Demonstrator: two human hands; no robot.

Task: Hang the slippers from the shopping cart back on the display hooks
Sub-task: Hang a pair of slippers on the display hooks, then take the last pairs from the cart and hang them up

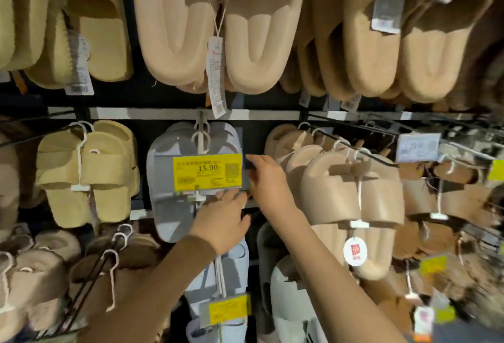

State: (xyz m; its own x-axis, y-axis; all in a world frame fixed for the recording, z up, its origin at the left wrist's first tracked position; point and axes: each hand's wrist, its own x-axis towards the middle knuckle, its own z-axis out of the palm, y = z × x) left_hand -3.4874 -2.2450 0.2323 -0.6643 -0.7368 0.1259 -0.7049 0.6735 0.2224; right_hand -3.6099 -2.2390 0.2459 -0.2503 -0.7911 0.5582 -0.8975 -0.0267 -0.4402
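Both arms are being extended from the lower part of the frame toward its centre. The left hand [222,222] is being held back-up, its fingers [231,196] reaching upward. The right hand [266,179] is being stretched leftward just above it, fingers curled at their tips.

Display rail [152,113], hooks [200,127] carrying grey slippers [169,206], yellow price tag [207,172]

The single head-worn camera is looking forward, close to the rack of hanging foam slippers [195,179], just beyond both hands.
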